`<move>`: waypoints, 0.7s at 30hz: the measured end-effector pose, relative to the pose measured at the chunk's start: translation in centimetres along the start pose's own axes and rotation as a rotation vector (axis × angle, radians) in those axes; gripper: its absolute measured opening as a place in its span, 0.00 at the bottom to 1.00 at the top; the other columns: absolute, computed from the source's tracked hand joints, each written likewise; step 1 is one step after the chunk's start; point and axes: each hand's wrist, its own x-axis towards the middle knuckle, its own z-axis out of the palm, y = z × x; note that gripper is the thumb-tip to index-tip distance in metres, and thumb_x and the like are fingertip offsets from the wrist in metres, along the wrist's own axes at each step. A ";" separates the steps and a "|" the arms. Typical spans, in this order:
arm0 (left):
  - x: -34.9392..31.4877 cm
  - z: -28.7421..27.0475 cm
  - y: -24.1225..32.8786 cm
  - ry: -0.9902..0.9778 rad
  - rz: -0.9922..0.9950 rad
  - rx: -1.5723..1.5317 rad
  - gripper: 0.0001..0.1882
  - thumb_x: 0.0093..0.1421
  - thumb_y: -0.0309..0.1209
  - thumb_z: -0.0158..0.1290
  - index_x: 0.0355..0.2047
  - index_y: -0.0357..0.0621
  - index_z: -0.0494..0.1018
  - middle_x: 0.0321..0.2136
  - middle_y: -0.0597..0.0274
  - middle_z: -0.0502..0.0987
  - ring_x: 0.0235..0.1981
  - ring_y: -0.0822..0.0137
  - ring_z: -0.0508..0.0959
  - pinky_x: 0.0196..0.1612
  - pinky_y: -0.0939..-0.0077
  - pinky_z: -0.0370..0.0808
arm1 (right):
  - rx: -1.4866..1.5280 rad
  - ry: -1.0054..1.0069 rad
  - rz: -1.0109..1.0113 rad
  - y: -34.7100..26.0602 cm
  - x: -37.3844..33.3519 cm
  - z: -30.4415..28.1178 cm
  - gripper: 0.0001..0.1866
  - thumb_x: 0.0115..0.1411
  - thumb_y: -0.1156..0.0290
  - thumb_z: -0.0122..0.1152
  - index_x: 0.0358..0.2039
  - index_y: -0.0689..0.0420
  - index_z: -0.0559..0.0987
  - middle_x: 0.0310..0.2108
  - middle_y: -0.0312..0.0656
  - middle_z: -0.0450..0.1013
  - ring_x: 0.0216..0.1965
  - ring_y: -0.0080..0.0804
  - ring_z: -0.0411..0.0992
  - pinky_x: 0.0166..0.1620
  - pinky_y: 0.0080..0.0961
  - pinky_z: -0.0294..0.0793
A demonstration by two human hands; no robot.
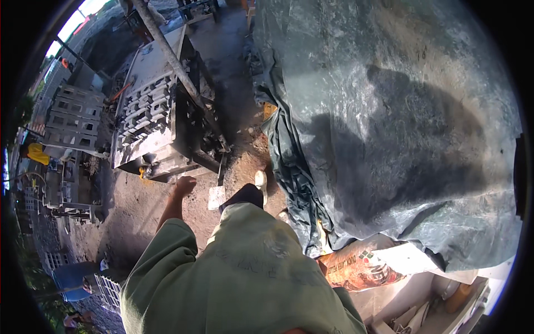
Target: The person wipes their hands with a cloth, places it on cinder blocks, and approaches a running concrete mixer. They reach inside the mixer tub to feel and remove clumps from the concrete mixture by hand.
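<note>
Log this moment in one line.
left hand: curled, seemingly empty | shovel: nearby | right hand: not clearly visible | orange sack: beside green tarp

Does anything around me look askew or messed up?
Mildly: the left edge of the tarp is bunched into crumpled folds, while the sheet to its right lies much flatter. Nothing else clearly stands out.

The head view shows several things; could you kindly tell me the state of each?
Left hand, fingers curled, apparently empty
Right hand, not visible
Shovel, unheld
Small blocks, set out in rows on the table
Hollow blocks, stacked
Green tarp, draped, bunched along its left edge
Sack, lying down, bulging
</note>
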 end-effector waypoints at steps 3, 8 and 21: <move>-0.5 2.7 0.6 0.041 -0.230 -0.451 0.13 0.59 0.35 0.50 0.37 0.41 0.77 0.26 0.57 0.79 0.22 0.68 0.78 0.25 0.73 0.75 | -0.321 -0.195 0.053 -3.4 2.1 -0.7 0.18 0.61 0.71 0.48 0.50 0.62 0.73 0.42 0.44 0.75 0.40 0.32 0.75 0.37 0.26 0.74; -12.4 10.8 -15.9 0.351 -0.254 -0.826 0.11 0.58 0.34 0.51 0.37 0.43 0.76 0.21 0.61 0.76 0.20 0.68 0.76 0.20 0.73 0.70 | -0.837 -0.320 -0.083 -15.3 -1.6 3.5 0.17 0.60 0.70 0.49 0.49 0.61 0.74 0.38 0.43 0.76 0.37 0.28 0.74 0.36 0.25 0.73; -39.7 24.7 -11.6 0.016 -1.122 -0.749 0.14 0.60 0.35 0.45 0.27 0.42 0.76 0.20 0.61 0.78 0.18 0.67 0.78 0.16 0.74 0.72 | -1.676 -0.832 -1.032 -25.2 -1.4 29.5 0.15 0.62 0.68 0.51 0.44 0.62 0.77 0.37 0.43 0.77 0.38 0.32 0.76 0.40 0.29 0.75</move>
